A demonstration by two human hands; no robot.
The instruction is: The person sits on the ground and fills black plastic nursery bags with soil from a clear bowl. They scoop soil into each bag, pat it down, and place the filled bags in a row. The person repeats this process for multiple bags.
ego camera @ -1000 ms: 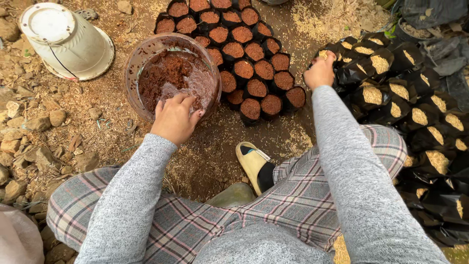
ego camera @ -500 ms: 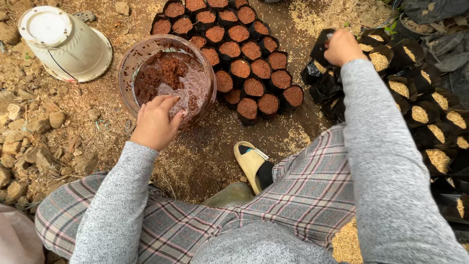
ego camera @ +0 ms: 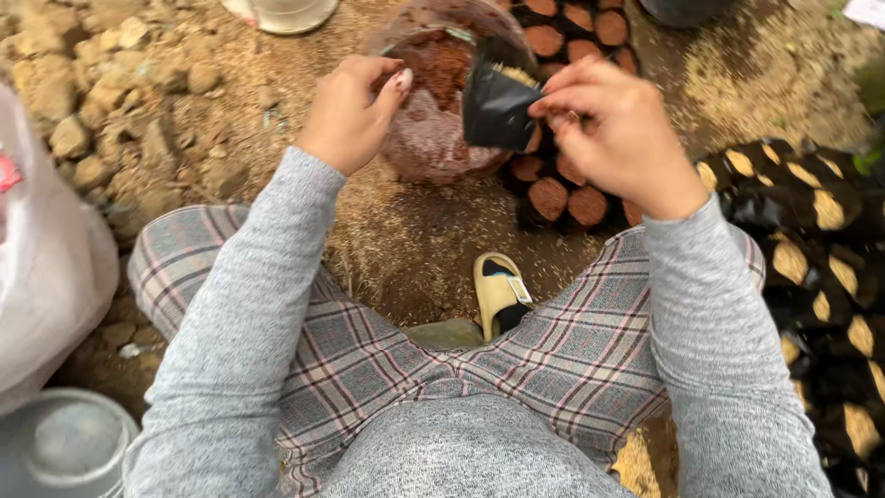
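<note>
— Fingers of the right hand (ego camera: 613, 129): how are they seen?

— They are pinched shut on the rim of a small black plastic nursery bag (ego camera: 496, 109), which is held upright over the edge of a clear round plastic bowl of reddish-brown potting mix (ego camera: 433, 138). Pale husk-like fill can be seen at the bag's open mouth.

— And the left hand (ego camera: 355, 111)?

— It is held above the bowl's near-left rim, with the fingers curled loosely inward and the thumb stretched toward the bag. Nothing is gripped by it; whether the bowl's rim is touched cannot be told.

— Where is the bowl placed?

— It is set on bare ground strewn with husks, just beside a block of black bags filled level with reddish-brown mix (ego camera: 562, 198), which lies beyond and to the right of it. The held bag is seen between that block and the bowl.

— What else is shown?

— A second group of black bags topped with pale husk (ego camera: 811, 249) is laid along the right edge. A pale yellow sandal (ego camera: 498, 290) is seen between the plaid-trousered knees (ego camera: 590, 350). Stones (ego camera: 101, 101) are scattered at the upper left, a white sack (ego camera: 41, 277) is seen at the left edge, and a grey round lid (ego camera: 64, 447) lies at the lower left.
</note>
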